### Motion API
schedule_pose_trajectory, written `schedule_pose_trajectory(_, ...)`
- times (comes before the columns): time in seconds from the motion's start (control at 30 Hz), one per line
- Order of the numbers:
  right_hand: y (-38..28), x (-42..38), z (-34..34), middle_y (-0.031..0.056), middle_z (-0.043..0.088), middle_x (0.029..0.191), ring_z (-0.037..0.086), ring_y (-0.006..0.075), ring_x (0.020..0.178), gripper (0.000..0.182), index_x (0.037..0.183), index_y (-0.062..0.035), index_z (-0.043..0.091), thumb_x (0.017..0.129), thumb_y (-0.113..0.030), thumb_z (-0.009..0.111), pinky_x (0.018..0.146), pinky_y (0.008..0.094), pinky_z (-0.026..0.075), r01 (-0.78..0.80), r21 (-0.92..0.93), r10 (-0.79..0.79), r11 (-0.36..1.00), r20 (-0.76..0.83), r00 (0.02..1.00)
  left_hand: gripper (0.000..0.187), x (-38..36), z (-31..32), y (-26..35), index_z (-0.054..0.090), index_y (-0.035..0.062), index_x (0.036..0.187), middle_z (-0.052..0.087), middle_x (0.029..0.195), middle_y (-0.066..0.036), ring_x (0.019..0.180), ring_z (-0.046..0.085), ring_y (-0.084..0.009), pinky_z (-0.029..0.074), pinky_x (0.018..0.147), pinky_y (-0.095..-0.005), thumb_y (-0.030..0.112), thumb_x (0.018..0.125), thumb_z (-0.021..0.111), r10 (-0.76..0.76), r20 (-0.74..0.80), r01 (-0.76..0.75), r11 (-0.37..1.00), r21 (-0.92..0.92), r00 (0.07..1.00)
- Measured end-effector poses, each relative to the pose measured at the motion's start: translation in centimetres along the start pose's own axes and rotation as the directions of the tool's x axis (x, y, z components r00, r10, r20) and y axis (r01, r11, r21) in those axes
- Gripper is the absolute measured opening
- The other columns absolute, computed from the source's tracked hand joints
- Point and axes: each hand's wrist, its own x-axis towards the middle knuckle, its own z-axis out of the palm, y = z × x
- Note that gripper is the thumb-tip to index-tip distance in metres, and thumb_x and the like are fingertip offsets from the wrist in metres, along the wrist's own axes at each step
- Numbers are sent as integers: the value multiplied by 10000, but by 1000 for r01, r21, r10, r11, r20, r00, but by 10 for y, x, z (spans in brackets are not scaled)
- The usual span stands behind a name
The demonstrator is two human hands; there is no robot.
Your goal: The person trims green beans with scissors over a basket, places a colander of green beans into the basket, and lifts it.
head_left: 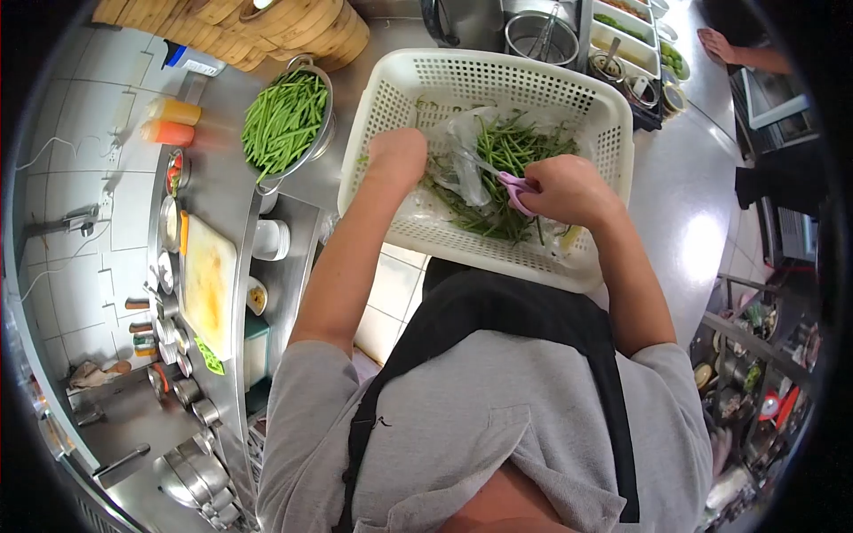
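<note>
Head view. Left hand (397,158): back of hand up, over the left part of the white perforated basket (498,259). Forearm runs up from the lower left, elbow out from the torso; wrist bent slightly, fingers curled downward. Fingertips hidden under the hand; cannot tell whether they grip anything.

Right hand (573,191): over the right part of the basket, forearm angled up and inward from the right. Fingers closed around the pink handles of the scissors (514,185); blades point up and to the left, toward the clear plastic bag (464,164).

Green stalks (506,147) lie in a loose tangle inside the basket, partly on and around the bag, between the two hands and below the right one.

Surroundings: metal colander (327,120) of cut green beans (284,123) just left of the basket; bamboo steamers (302,31) above it. Metal pot (524,40) holding a whisk (548,34) beyond the far rim. Cutting board (209,284) on the left counter (227,186). Another person's hand (715,44) rests at the upper right, well apart from the basket.
</note>
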Motion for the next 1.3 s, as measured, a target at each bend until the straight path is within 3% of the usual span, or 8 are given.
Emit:
schedule_pose_trajectory(0.23, 2, 1, 0, 175, 707, 809, 683, 381, 802, 344, 841, -66, 741, 840, -398, 654, 750, 474, 535, 3, -9, -3, 1000, 2, 1000, 182, 0, 5, 0, 772, -12, 905, 747, 961, -223, 940, 735, -380, 578, 800, -458, 81, 842, 628, 24, 6, -23, 995, -96, 1000)
schedule_pose_trajectory(0.57, 4, 4, 4, 172, 705, 797, 685, 377, 796, 346, 829, -64, 737, 838, -401, 657, 744, 471, 534, 11, -3, -11, 1000, 6, 1000, 402, -28, -57, -19, 695, -20, 1081, 731, 990, -247, 965, 712, -392, 553, 837, -467, 315, 862, 663, -109, -226, 56, 971, -231, 968)
schedule_pose_trajectory(0.67, 5, 3, 3, 172, 709, 805, 688, 377, 805, 339, 832, -62, 736, 838, -393, 664, 747, 473, 533, 5, -6, -5, 1000, -8, 1000, 411, -36, -71, -22, 671, 4, 1107, 731, 989, -239, 957, 706, -399, 536, 813, -478, 356, 894, 654, -66, -205, -53, 847, -529, 977)
schedule_pose_trajectory(0.77, 9, 4, 3, 168, 711, 796, 688, 378, 794, 332, 842, -63, 735, 838, -390, 677, 744, 476, 533, 26, 85, -7, 996, -212, 977, 338, -56, -83, -5, 669, 21, 1065, 729, 944, -200, 872, 691, -376, 506, 756, -425, 307, 885, 683, 207, -70, -189, 633, -751, 976)
schedule_pose_trajectory(0.87, 6, 3, 2, 166, 709, 778, 686, 381, 776, 331, 840, -63, 731, 842, -391, 685, 741, 482, 533, -62, 134, 101, 989, -313, 944, 313, -51, -88, -5, 683, 37, 1100, 736, 934, -188, 890, 710, -345, 524, 756, -415, 272, 894, 690, 150, -141, -206, 713, -670, 979)
schedule_pose_trajectory(0.93, 4, 3, 2, 173, 697, 764, 682, 371, 734, 277, 850, -47, 717, 832, -323, 712, 684, 462, 523, -65, 162, 121, 985, -367, 922, 264, -19, -66, -16, 704, 60, 1118, 744, 953, -188, 915, 730, -331, 554, 762, -430, 198, 897, 661, -35, -275, -43, 961, -272, 961)
schedule_pose_trajectory(1.0, 4, 4, 1, 172, 698, 763, 683, 369, 732, 279, 856, -49, 721, 833, -326, 713, 685, 462, 523, -58, 122, 99, 991, -358, 929, 152, 10, -26, -25, 771, 61, 954, 764, 945, -163, 906, 749, -317, 581, 762, -414, 110, 862, 660, 18, -219, -7, 999, 51, 976)
schedule_pose_trajectory(1.3, 9, 4, 2, 185, 703, 774, 677, 388, 762, 325, 818, -55, 721, 847, -376, 683, 741, 490, 526, -54, 148, 102, 988, -339, 935, 169, 13, 2, 1, 797, 67, 930, 770, 977, -156, 931, 750, -341, 589, 806, -440, 98, 852, 650, 19, -36, -16, 996, 82, 999)
